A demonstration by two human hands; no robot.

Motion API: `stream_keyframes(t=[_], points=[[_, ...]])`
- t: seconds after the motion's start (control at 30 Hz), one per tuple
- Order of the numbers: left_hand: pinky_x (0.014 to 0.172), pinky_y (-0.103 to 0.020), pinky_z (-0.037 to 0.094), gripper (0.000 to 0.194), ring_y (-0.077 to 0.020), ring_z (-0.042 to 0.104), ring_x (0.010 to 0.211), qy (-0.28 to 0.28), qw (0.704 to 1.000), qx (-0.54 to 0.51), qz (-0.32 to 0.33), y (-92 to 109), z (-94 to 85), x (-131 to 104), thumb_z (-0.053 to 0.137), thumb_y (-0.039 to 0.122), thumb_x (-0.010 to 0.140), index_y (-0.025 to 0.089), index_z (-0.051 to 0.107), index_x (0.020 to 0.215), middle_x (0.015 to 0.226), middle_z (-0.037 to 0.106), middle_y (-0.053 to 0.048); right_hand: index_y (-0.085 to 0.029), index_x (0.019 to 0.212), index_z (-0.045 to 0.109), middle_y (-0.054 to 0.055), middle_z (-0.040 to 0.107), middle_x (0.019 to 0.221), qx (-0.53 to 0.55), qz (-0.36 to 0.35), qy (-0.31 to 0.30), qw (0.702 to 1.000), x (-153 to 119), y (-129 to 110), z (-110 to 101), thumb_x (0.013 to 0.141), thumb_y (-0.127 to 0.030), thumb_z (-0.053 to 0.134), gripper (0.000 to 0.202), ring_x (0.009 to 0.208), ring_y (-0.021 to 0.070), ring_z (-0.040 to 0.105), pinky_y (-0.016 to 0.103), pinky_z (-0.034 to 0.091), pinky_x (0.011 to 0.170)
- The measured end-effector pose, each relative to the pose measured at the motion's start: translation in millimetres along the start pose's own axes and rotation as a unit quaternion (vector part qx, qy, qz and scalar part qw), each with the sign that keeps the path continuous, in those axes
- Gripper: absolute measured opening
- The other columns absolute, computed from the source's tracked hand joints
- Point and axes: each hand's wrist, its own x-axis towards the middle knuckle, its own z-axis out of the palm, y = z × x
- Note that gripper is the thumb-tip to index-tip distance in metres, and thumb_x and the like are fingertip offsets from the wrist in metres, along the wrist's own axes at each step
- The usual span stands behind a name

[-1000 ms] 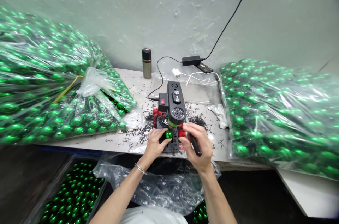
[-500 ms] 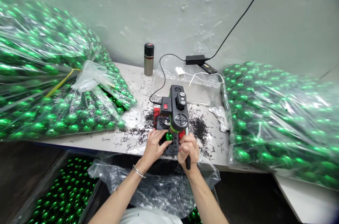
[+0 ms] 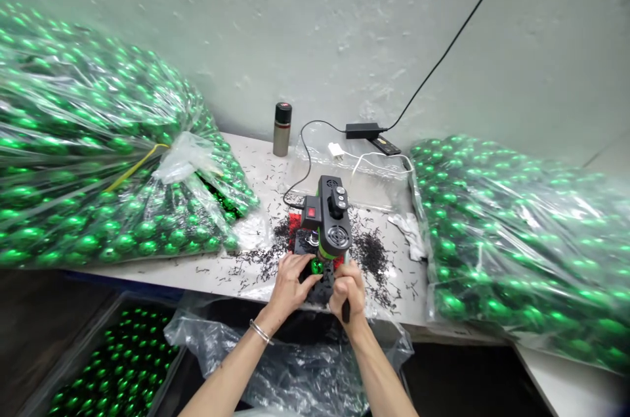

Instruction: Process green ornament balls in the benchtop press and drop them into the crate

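A small black bench machine [image 3: 335, 213] with a red switch and round vents stands near the table's front edge. Under its head sits a shiny green ball [image 3: 317, 266], pinched between the thumb and fingers of my left hand [image 3: 291, 282]. My right hand [image 3: 348, 291] is closed in a fist just right of the machine. It grips a slim tool with a dark handle [image 3: 346, 312] that sticks out below the fist; a pale upper part shows above, and its kind is unclear. Red material [image 3: 294, 222] shows beside the machine's base.
Big clear bags of green balls lie at left [image 3: 123, 207] and right [image 3: 512, 240]. Black scraps [image 3: 371, 251] litter the table around the machine. Behind stand a bottle [image 3: 282, 131] and a power adapter [image 3: 363, 131]. A bin of green balls [image 3: 115, 364] is below left.
The whole scene sits slightly lower in view, as the camera has tilted. My left hand still pinches the green ball; my right fist still holds the tool, its handle now angled a little differently.
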Motion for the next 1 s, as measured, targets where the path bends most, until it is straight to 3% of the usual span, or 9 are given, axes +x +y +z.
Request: stream_keyframes(t=[0.13, 0.27, 0.4, 0.5, 0.57, 0.7, 0.83, 0.9, 1.0], points=[[0.106, -0.055, 0.04, 0.032, -0.0276, 0.065, 0.102, 0.001, 0.999, -0.022, -0.032, 4, -0.8, 4, 0.073, 0.029, 0.08, 0.022, 0.069, 0.112, 0.107, 0.074, -0.009, -0.021, 0.066, 0.042, -0.001, 0.05, 0.071, 0.053, 0.066, 0.065, 0.994, 37, -23, -15, 0.095, -0.014, 0.038, 0.029, 0.062, 0.0111, 0.048, 0.027, 0.038, 0.058], [0.096, -0.049, 0.048, 0.032, -0.0276, 0.064, 0.102, 0.036, 0.998, -0.03, -0.049, 12, -14.2, -12, 0.074, 0.029, 0.081, 0.021, 0.069, 0.112, 0.106, 0.073, -0.01, -0.02, 0.063, 0.042, -0.003, 0.045, 0.063, 0.064, 0.188, 0.039, 0.979, 77, -46, -31, 0.096, -0.016, 0.044, 0.033, 0.061, 0.0104, 0.048, 0.026, 0.035, 0.058], [0.093, -0.045, 0.05, 0.04, -0.0272, 0.063, 0.104, 0.014, 1.0, -0.004, 0.011, 22, -35.9, -52, 0.071, 0.037, 0.084, 0.021, 0.065, 0.119, 0.11, 0.071, -0.011, -0.02, 0.062, 0.042, -0.004, 0.045, 0.061, 0.057, 0.186, 0.047, 0.98, 82, -50, -32, 0.096, -0.018, 0.045, 0.034, 0.059, 0.0098, 0.046, 0.027, 0.034, 0.058], [0.092, -0.045, 0.05, 0.051, -0.0291, 0.062, 0.108, 0.014, 0.998, 0.048, 0.046, 22, -52.9, -59, 0.069, 0.048, 0.083, 0.021, 0.062, 0.125, 0.116, 0.069, -0.013, -0.02, 0.06, 0.043, -0.002, 0.049, 0.064, 0.054, 0.174, 0.064, 0.981, 74, -48, -27, 0.096, -0.018, 0.046, 0.036, 0.062, 0.0108, 0.05, 0.027, 0.036, 0.059], [0.093, -0.046, 0.049, 0.042, -0.0286, 0.061, 0.11, 0.059, 0.993, 0.1, 0.035, 14, -67.7, -40, 0.059, 0.044, 0.091, 0.02, 0.061, 0.125, 0.118, 0.068, -0.013, -0.02, 0.06, 0.044, -0.002, 0.051, 0.065, 0.051, 0.173, 0.066, 0.981, 71, -48, -25, 0.095, -0.018, 0.046, 0.035, 0.062, 0.0108, 0.051, 0.027, 0.036, 0.058], [0.097, -0.048, 0.043, 0.031, -0.0307, 0.056, 0.116, 0.159, 0.956, 0.239, -0.056, -17, -109.3, 36, 0.044, 0.021, 0.097, 0.017, 0.062, 0.121, 0.121, 0.065, -0.016, -0.02, 0.061, 0.046, -0.001, 0.051, 0.065, 0.046, 0.168, 0.061, 0.983, 70, -49, -26, 0.095, -0.018, 0.047, 0.034, 0.061, 0.011, 0.051, 0.027, 0.037, 0.058], [0.092, -0.053, 0.041, 0.028, -0.0377, 0.058, 0.107, 0.092, 0.921, 0.35, -0.144, -47, -143.5, 97, 0.048, 0.008, 0.086, 0.007, 0.064, 0.109, 0.109, 0.067, -0.024, -0.02, 0.063, 0.048, 0.0, 0.052, 0.066, 0.04, 0.162, 0.052, 0.985, 68, -48, -27, 0.095, -0.018, 0.047, 0.032, 0.064, 0.0122, 0.052, 0.027, 0.04, 0.059], [0.091, -0.052, 0.041, 0.023, -0.0377, 0.06, 0.101, 0.069, 0.919, 0.356, -0.155, -57, -150.9, 109, 0.053, 0.008, 0.083, 0.007, 0.065, 0.103, 0.098, 0.068, -0.023, -0.02, 0.066, 0.05, 0.0, 0.054, 0.07, 0.036, 0.162, 0.043, 0.985, 67, -46, -28, 0.094, -0.017, 0.048, 0.029, 0.064, 0.0116, 0.053, 0.026, 0.041, 0.06], [0.091, -0.049, 0.042, 0.02, -0.0358, 0.062, 0.097, 0.067, 0.925, 0.344, -0.145, -64, -155.3, 110, 0.058, 0.016, 0.084, 0.01, 0.065, 0.102, 0.096, 0.069, -0.02, -0.019, 0.079, 0.059, 0.003, 0.062, 0.084, 0.032, 0.147, 0.049, 0.987, 65, -44, -32, 0.091, -0.02, 0.056, 0.012, 0.078, 0.0154, 0.061, 0.03, 0.048, 0.071]])
